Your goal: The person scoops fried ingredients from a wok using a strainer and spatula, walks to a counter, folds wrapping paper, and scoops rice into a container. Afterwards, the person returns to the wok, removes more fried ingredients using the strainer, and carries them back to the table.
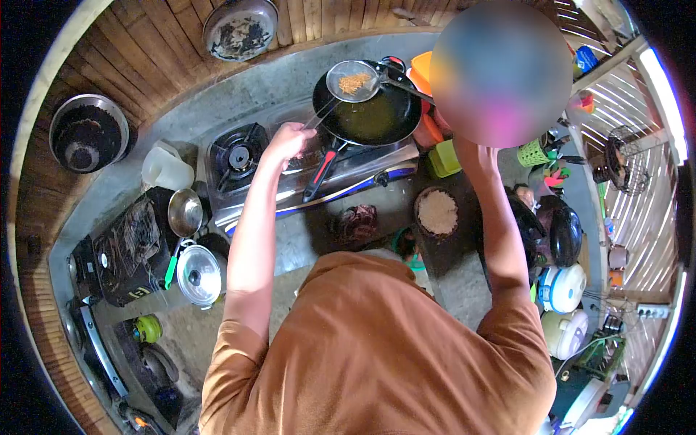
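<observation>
My left hand (291, 141) is closed around the thin handle of a round mesh strainer (368, 90). Small golden-brown fried bits (353, 83) lie in the mesh. Beneath it, a black frying pan (407, 125) holds a shallow layer of yellowish oil (366, 122). The pan sits on the right side of a metal gas stove (290, 190), its black-and-red handle pointing toward me. A dark metal utensil (409, 88) slants from the strainer's edge toward the right. My right arm (500, 210) reaches forward on that side. A blurred patch hides my right hand, so its grip does not show.
An unlit-looking burner (241, 157) is left of the pan. A white pitcher (167, 168), small saucepan (185, 212) and lidded pot (199, 275) stand farther left. Nearer me are a bowl of pale grains (438, 212) and a dark reddish bundle (355, 222). A yellow-green container (444, 159) stands right of the stove.
</observation>
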Motion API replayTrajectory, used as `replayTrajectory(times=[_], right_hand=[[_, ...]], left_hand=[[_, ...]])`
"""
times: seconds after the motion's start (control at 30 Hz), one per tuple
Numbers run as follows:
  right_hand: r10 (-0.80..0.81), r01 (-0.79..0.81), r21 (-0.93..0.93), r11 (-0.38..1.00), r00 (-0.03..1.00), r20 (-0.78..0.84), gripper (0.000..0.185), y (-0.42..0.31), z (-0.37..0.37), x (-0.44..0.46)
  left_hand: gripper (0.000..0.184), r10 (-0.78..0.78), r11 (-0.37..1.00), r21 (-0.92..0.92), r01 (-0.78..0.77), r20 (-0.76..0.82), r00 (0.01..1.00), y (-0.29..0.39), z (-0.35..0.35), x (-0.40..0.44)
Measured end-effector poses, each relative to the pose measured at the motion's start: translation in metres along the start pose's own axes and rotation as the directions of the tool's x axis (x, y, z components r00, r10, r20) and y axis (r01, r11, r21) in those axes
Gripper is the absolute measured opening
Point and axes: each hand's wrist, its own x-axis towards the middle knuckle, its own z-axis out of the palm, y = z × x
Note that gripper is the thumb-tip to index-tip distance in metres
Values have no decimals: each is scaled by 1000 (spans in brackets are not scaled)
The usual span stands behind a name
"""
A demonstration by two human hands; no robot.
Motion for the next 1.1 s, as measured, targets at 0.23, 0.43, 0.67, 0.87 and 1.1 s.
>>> replayTrajectory(times=[0.23, 0.43, 0.67, 0.87, 1.1], right_hand=[[-5, 5, -12, 1000, 1000, 6, 42, -9, 20, -2], [237, -248, 109, 963, 966, 104, 41, -19, -5, -1], [264, -309, 214, 927, 941, 213, 34, -25, 14, -10], [309, -348, 310, 885, 936, 169, 32, -16, 20, -8], [387, -422, 294, 858, 906, 170, 38, -29, -15, -2]], left_hand=[[21, 22, 1000, 15, -22, 9, 1000, 4, 2, -1], [19, 24, 992, -122, -26, -20, 1000, -7, 17, 5], [17, 44, 994, -103, -46, -13, 999, -2, 35, 2], [17, 66, 995, -77, -70, -52, 996, 16, 21, -4], [22, 190, 981, -26, -194, -115, 975, 64, -8, -35]])
